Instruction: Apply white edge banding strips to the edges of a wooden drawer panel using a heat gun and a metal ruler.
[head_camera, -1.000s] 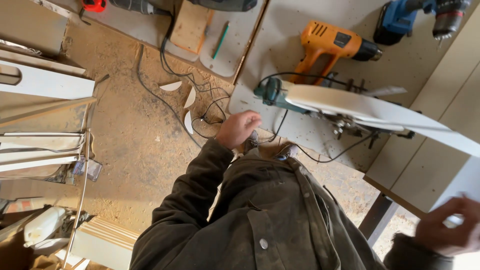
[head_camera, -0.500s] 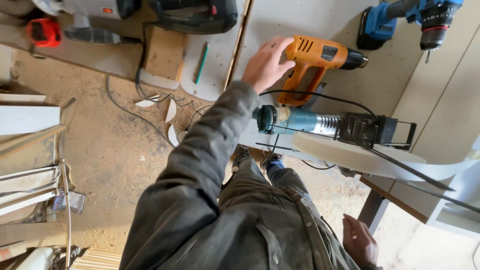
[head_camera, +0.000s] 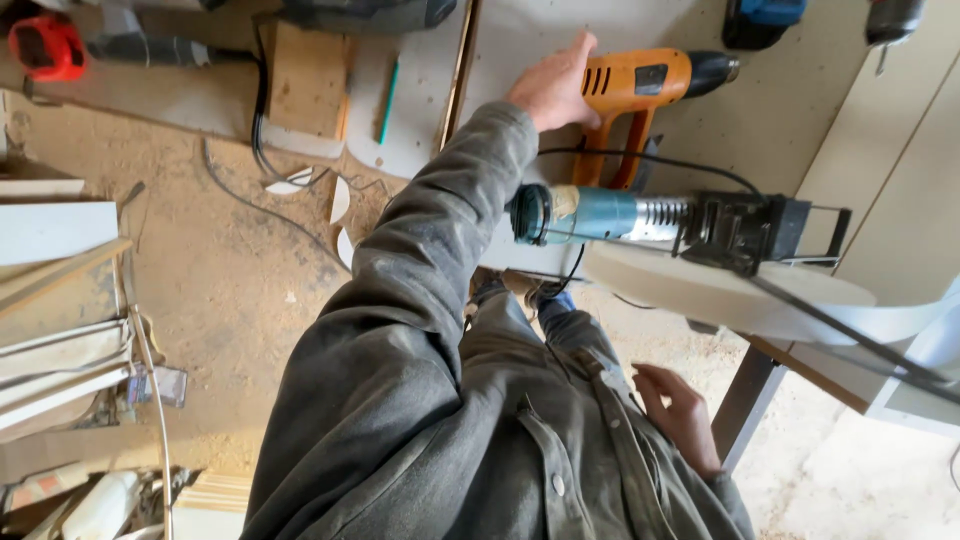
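Observation:
My left hand reaches across the pale workbench and closes over the rear end of an orange heat gun that lies on its side. My right hand hangs by my hip with its fingers apart and nothing in them. Between the two hands a teal power tool with a black wire cage lies at the bench edge. A white curved strip runs under the tool and off to the right.
A wooden block, a green pencil and a black cable lie on the bench. A red tool and a blue drill sit at the far corners. White panels are stacked left on the sawdust floor.
My left hand moved from the bench edge up to the orange heat gun. My right hand let go of the white strip and dropped to my hip.

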